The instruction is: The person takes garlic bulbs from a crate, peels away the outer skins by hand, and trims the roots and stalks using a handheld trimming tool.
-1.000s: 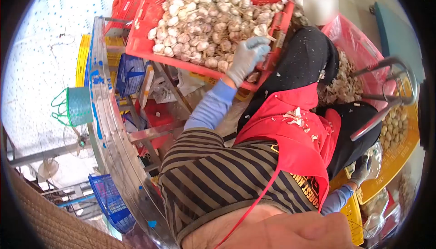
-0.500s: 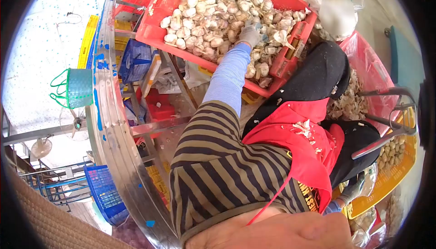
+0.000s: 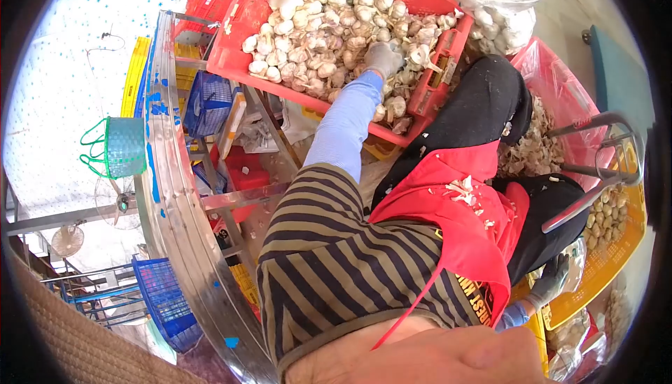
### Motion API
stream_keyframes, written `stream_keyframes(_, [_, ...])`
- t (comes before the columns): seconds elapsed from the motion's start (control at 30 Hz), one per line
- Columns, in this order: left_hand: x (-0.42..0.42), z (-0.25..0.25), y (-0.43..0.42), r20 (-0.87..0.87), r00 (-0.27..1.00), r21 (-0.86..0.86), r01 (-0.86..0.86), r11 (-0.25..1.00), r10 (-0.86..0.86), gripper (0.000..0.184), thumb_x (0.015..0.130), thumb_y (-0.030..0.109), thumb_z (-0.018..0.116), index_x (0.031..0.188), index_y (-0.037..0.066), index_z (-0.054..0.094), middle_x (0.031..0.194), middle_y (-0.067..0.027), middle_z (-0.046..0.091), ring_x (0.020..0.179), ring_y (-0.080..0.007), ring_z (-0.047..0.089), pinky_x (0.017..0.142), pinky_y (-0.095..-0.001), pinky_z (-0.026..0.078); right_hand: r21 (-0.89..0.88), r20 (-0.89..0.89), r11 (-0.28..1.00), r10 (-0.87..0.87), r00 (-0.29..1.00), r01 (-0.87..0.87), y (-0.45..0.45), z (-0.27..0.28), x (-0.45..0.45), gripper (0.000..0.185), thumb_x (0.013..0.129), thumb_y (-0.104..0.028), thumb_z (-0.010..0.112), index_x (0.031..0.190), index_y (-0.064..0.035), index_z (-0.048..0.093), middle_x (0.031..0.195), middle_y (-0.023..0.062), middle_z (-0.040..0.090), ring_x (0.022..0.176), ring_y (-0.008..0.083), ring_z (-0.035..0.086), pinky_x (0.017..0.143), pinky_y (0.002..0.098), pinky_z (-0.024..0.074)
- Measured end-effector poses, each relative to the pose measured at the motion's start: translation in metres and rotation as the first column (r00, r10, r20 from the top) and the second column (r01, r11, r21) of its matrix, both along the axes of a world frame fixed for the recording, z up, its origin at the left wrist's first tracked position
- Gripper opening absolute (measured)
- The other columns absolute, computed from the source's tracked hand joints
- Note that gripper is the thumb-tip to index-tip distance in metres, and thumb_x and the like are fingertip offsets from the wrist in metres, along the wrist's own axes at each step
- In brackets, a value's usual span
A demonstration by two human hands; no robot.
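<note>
Garlic bulbs [image 3: 325,23] with papery skins fill a tilted red crate [image 3: 238,58] at the top. My left hand [image 3: 385,57], in a grey glove, reaches into the heap with its fingers curled down around a bulb; the fingertips are partly hidden. At the lower right, my right hand [image 3: 549,282], also gloved, hangs beside my leg near clear plastic [image 3: 574,266]. Its fingers are partly hidden, and what it holds, if anything, does not show. Beyond it, a yellow crate [image 3: 595,289] contains pale cloves or small bulbs [image 3: 606,217].
A red, plastic-lined tub [image 3: 570,97] of garlic skins [image 3: 535,142] stands by my legs, beside a curved metal handle [image 3: 581,209]. A filled clear bag [image 3: 507,20] lies above it. On the left are a metal-edged table [image 3: 185,230], blue baskets [image 3: 164,300] and a green basket [image 3: 126,147].
My left hand has shifted slightly within the garlic, and its fingers look more curled. My right hand shows more fully. The whole view has tilted a little.
</note>
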State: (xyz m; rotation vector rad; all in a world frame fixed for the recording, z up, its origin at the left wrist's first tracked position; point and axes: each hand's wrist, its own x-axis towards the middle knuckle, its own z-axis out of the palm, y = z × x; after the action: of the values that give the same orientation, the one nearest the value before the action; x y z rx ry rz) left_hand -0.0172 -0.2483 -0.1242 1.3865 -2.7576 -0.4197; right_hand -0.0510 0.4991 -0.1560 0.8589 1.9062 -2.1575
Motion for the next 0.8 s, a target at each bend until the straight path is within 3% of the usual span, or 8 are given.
stream_keyframes(0.1, [0.019,0.007,-0.012,-0.390,0.896,0.307,-0.090,0.948,0.211,0.039,0.081,0.041,0.066,0.090,0.004,0.078,0.075,-0.0154,0.074,0.071,-0.0350,0.072,0.069,-0.0419,0.056,0.030,0.017,0.995,-0.098,0.995,0.097,-0.007,0.027,0.004,0.051,0.106,-0.028,0.045,0.146,0.0041,0.048,0.149,0.0190,0.051,0.135,0.0316,0.051,0.116,0.0406,0.0378])
stream_keyframes(0.2, [0.037,0.012,-0.027,-0.394,0.882,0.367,-0.108,0.924,0.260,0.040,0.081,0.040,0.067,0.099,0.007,0.078,0.081,-0.0157,0.075,0.076,-0.0325,0.072,0.073,-0.0395,0.056,-0.076,-0.006,0.985,-0.153,0.988,0.152,0.014,0.015,-0.004,0.050,0.108,-0.027,0.041,0.147,0.0044,0.047,0.151,0.0197,0.049,0.138,0.0295,0.049,0.119,0.0410,0.0350])
stream_keyframes(0.33, [0.032,0.063,-0.004,0.089,0.988,0.165,0.108,0.980,-0.124,0.037,0.078,0.037,0.071,0.107,0.016,0.077,0.106,-0.0185,0.074,0.098,-0.0305,0.072,0.086,-0.0401,0.055,-0.241,-0.082,0.967,-0.098,0.992,0.076,0.012,0.014,-0.019,0.039,0.104,-0.024,0.054,0.135,-0.0013,0.062,0.132,0.0121,0.066,0.121,0.0232,0.063,0.105,0.0341,0.0487])
stream_keyframes(0.47, [0.029,-0.001,-0.027,0.701,0.669,0.169,0.180,0.969,-0.247,0.058,0.073,0.040,0.075,0.122,0.008,0.073,0.129,-0.0171,0.068,0.118,-0.0330,0.066,0.099,-0.0418,0.054,0.009,-0.170,0.999,0.041,0.985,-0.041,-0.040,0.054,-0.021,0.036,0.103,-0.021,0.057,0.131,0.0010,0.064,0.126,0.0120,0.069,0.113,0.0221,0.067,0.099,0.0339,0.0530])
stream_keyframes(0.6, [0.039,0.011,-0.021,0.693,0.681,0.210,0.124,0.970,-0.237,0.064,0.071,0.040,0.077,0.125,0.006,0.071,0.134,-0.0191,0.065,0.119,-0.0357,0.065,0.101,-0.0445,0.052,0.165,-0.176,0.984,0.099,0.979,-0.069,-0.052,0.065,-0.006,0.037,0.103,-0.021,0.058,0.130,0.0039,0.064,0.125,0.0146,0.068,0.112,0.0231,0.066,0.097,0.0353,0.0541])
stream_keyframes(0.67, [0.060,-0.047,-0.079,0.697,0.551,0.262,0.400,0.878,-0.459,0.059,0.072,0.038,0.074,0.121,0.006,0.072,0.128,-0.0207,0.067,0.115,-0.0348,0.068,0.097,-0.0422,0.054,0.187,-0.153,0.981,0.084,0.985,-0.054,-0.047,0.061,-0.002,0.038,0.103,-0.022,0.058,0.130,0.0046,0.063,0.126,0.0152,0.067,0.113,0.0235,0.066,0.098,0.0357,0.0540])
stream_keyframes(0.7, [0.078,-0.029,-0.086,0.685,0.571,0.228,0.421,0.878,-0.452,0.057,0.072,0.038,0.074,0.119,0.007,0.073,0.126,-0.0209,0.068,0.112,-0.0345,0.068,0.095,-0.0414,0.054,0.180,-0.136,0.983,0.069,0.988,-0.044,-0.042,0.058,-0.001,0.039,0.103,-0.023,0.057,0.131,0.0046,0.062,0.127,0.0151,0.067,0.113,0.0237,0.066,0.098,0.0357,0.0540])
stream_keyframes(0.8, [0.096,0.018,-0.072,0.485,0.868,0.343,-0.076,0.936,-0.107,0.048,0.069,0.038,0.076,0.106,0.008,0.078,0.119,-0.0209,0.071,0.105,-0.0324,0.071,0.087,-0.0405,0.056,0.147,-0.151,0.988,0.069,0.986,-0.047,-0.046,0.061,0.000,0.041,0.104,-0.024,0.057,0.133,0.0043,0.062,0.129,0.0145,0.066,0.113,0.0236,0.066,0.098,0.0359,0.0539])
